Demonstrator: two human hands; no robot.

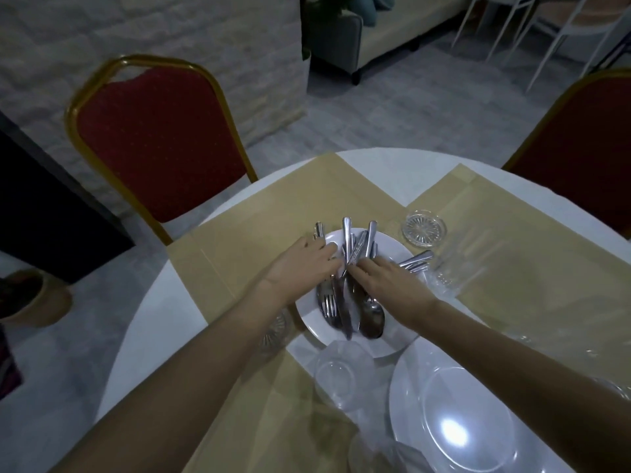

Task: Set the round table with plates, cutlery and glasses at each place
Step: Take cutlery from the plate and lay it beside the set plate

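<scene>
A white plate [392, 249] in the middle of the round table [164, 312] carries a heap of steel cutlery [355, 245]: forks, knives and spoons. My left hand [300, 268] lies over the left side of the heap, fingers among the handles. My right hand [382, 279] pinches handles at the middle of the heap. A second white plate [454, 418] sits near me on the right. A clear glass [341, 373] stands just in front of the cutlery plate, and another clear glass [447, 268] stands to its right.
Tan placemats [273, 213] cover the white cloth. A cut-glass coaster [423, 228] lies beyond the plate, another cut-glass coaster [276, 331] under my left forearm. Red chair [160, 141] stands at the far left, another red chair [587, 141] at the far right.
</scene>
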